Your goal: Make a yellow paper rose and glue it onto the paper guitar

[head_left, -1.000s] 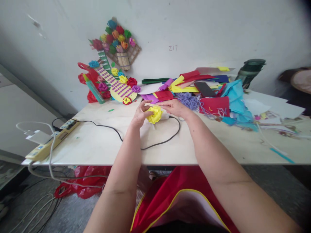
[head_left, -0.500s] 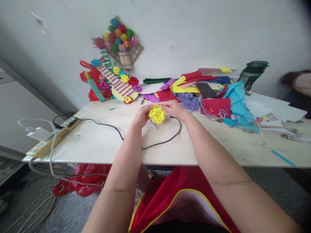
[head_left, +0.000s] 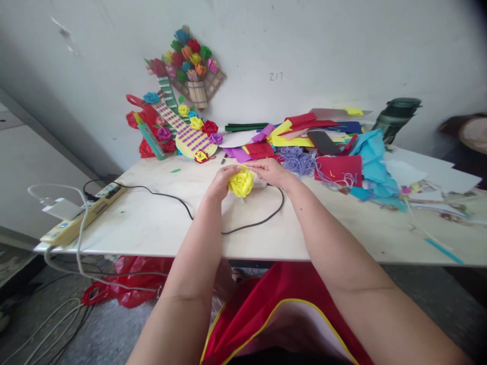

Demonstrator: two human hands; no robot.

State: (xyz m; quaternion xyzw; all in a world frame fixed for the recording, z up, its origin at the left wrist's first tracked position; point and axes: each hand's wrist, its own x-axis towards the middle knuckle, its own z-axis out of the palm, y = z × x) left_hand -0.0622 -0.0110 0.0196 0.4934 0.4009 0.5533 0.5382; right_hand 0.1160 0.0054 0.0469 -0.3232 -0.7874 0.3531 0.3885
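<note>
A yellow paper flower (head_left: 241, 182) is held just above the table, its crinkled petals facing me. My left hand (head_left: 221, 182) is closed on its left side, thumb near the petals. At the flower's upper right edge, my right hand (head_left: 268, 170) has its fingers pressed together against the petals; the fingertips are partly hidden. Below and right of the flower lies a white device (head_left: 260, 182), mostly covered, with a black cord (head_left: 262, 221) running from it across the table.
A yellow power strip (head_left: 85, 215) with a white charger sits at the left edge. Paper flowers and a guitar-shaped craft (head_left: 194, 141) lean at the back left. Coloured paper, purple yarn (head_left: 299, 160), a phone (head_left: 323, 142) and a dark green bottle (head_left: 397, 119) lie behind and to the right.
The yellow flower has shifted slightly left and turned, so its petals look more rounded. More of the white device shows on its right. Both hands stay at the flower.
</note>
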